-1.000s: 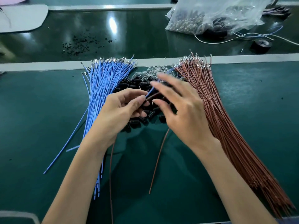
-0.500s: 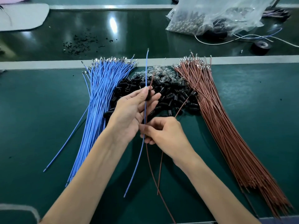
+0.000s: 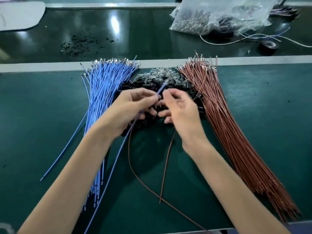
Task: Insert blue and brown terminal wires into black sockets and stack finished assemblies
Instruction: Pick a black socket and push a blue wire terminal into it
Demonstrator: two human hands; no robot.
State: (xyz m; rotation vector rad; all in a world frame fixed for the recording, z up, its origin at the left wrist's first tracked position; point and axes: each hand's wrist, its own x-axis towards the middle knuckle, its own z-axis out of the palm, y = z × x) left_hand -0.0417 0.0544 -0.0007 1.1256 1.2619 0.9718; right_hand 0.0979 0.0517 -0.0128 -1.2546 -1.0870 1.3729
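Head view: we are pinching the blue wire, likely limp and light, close behind its terminal in our left hand, slack trailing below the grip over the sockets, while we cannot tell what our blurred right hand is holding.

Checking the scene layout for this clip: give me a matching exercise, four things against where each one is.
Things:
1 blue wire bundle
2 brown wire bundle
3 black socket pile
4 single blue wire

Places:
A between the two bundles
B pinched by the left hand
C left of the sockets
D right of the sockets

Pairs: 1-C; 2-D; 3-A; 4-B
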